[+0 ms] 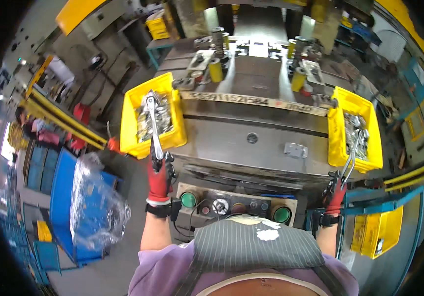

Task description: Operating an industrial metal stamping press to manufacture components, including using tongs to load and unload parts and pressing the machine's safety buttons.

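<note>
My left hand (159, 178), in a red glove, grips a long metal pick-up tool (154, 123) that reaches up into the left yellow bin (132, 143), its tip over several shiny metal parts (159, 121). My right hand (335, 193), also red-gloved, holds metal tongs (353, 153) that reach into the right yellow bin (341, 153), touching the metal parts (357, 130) heaped there. Both bins sit on the grey press table (251, 133), one at each side.
A die set with yellow cylinders (215, 69) stands at the back of the press table. A control panel with two green buttons (189, 200) lies just below. At left are a blue cart with a clear plastic bag (93, 207) and a person (24, 123). Another yellow bin (377, 232) hangs lower right.
</note>
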### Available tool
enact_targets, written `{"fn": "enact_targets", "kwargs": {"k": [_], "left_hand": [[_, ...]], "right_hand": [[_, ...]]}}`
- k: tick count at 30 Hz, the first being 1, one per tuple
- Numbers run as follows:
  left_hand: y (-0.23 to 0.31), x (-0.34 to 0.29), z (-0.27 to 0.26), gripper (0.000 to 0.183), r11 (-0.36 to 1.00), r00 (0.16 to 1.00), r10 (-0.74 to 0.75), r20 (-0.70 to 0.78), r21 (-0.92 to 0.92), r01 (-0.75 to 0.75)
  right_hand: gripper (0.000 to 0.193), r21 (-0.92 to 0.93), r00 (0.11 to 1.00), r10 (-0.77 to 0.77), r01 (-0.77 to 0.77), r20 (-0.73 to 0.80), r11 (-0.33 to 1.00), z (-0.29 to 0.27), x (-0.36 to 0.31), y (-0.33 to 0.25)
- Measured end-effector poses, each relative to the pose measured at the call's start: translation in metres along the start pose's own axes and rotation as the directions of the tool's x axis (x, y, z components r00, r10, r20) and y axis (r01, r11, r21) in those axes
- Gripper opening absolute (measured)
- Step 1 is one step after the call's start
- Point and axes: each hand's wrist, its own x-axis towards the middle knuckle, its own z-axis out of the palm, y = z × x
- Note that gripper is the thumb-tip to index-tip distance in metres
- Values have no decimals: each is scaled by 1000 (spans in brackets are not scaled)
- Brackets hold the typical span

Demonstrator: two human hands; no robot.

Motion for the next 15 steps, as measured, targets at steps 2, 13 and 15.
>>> {"fn": "enact_targets", "kwargs": {"k": [2, 13, 15], "left_hand": [[-6, 2, -24, 45, 993, 1000, 6, -26, 116, -3], [-20, -17, 12, 49, 974, 971, -226, 71, 3, 227], [-29, -25, 38, 27, 957, 940, -287, 185, 98, 273]], "right_hand": [[19, -123, 994, -84, 93, 75, 988, -1, 7, 21], [29, -681, 923, -94, 342, 373, 647, 36, -64, 42], [36, -709, 933, -44, 302, 357, 637, 39, -74, 43]]}}
